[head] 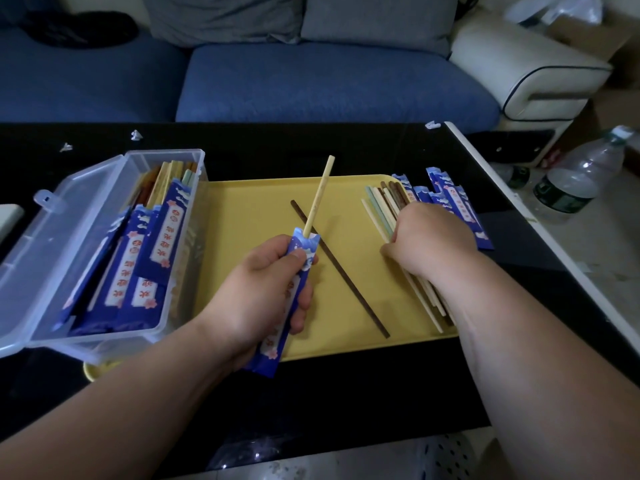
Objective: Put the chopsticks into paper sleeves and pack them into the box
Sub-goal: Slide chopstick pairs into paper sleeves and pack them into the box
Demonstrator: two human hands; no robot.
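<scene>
The blue paper sleeve (273,348) is in the left hand (263,292), fingers and thumb wrapped round its upper half. It hangs over the near edge of the yellow tray (249,209). One light chopstick (318,195) stands in its open mouth, and most of the stick is outside.

The right hand (429,237) lies on the loose chopsticks (381,206) at the right of the tray. Its fingers curl down out of sight, so I cannot tell whether they have one pinched. A dark chopstick (341,268) lies alone in the middle of the tray.

The risks, as I judge them: the pile mixes colours, so the stick drawn from it may not match the light one. A second tip could catch the sleeve's mouth and crumple or tear the paper. The tilted sleeve could also let the first stick slide back out.

The clear box (97,336) stands open at the left on the black tabletop (346,393), its lid folded back. It holds several filled sleeves (138,265) leaning together, with stick ends showing at the far end. Empty sleeves (453,199) lie just beyond the pile.
</scene>
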